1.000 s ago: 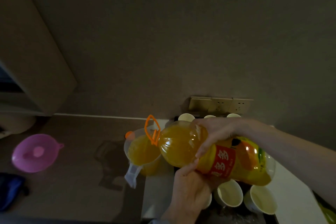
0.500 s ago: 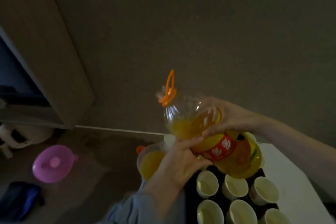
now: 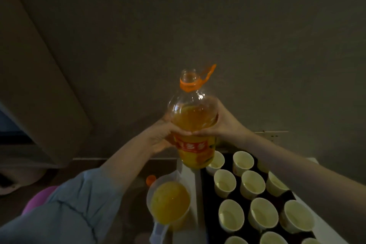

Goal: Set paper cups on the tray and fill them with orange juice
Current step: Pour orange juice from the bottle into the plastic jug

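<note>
Dim, murky room — soft blur throughout, wide-angle bending at the edges

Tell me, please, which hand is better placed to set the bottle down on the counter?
Probably left. The left hand grips the bottle on the counter side; the right hand reaches over the paper cups.

the only lettering stands on the red label band (image 3: 191, 146) of the orange juice bottle (image 3: 193, 119), which sits upright in the middle of the scene. a row of pale characters runs across the band, but they are too blurred and dim to read. no other text or numbers show anywhere.
</note>
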Action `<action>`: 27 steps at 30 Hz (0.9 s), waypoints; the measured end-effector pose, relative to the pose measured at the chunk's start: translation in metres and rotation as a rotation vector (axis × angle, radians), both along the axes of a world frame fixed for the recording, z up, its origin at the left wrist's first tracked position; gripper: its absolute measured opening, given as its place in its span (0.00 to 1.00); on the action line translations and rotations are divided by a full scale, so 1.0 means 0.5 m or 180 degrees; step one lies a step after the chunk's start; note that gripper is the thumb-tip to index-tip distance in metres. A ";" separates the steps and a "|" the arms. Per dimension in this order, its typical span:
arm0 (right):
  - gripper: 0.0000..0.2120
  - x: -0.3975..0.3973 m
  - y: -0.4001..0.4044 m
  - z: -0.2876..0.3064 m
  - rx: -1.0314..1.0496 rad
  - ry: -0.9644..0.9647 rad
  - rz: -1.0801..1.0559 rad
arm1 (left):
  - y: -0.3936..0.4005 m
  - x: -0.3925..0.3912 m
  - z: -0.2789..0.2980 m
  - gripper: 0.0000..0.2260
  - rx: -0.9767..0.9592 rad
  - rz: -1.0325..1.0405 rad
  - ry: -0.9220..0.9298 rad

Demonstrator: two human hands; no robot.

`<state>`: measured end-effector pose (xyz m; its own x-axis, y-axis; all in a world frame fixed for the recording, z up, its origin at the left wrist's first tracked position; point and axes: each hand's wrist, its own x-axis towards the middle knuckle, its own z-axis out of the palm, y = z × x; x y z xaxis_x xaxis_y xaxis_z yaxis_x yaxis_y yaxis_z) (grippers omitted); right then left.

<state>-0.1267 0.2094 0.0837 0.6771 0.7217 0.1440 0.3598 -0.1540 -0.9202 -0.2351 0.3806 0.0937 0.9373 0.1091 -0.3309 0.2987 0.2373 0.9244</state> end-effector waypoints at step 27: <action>0.51 -0.006 0.104 -0.286 -0.0358 0.0875 -0.0072 | 0.128 0.037 -0.286 0.30 0.0175 0.0020 0.1087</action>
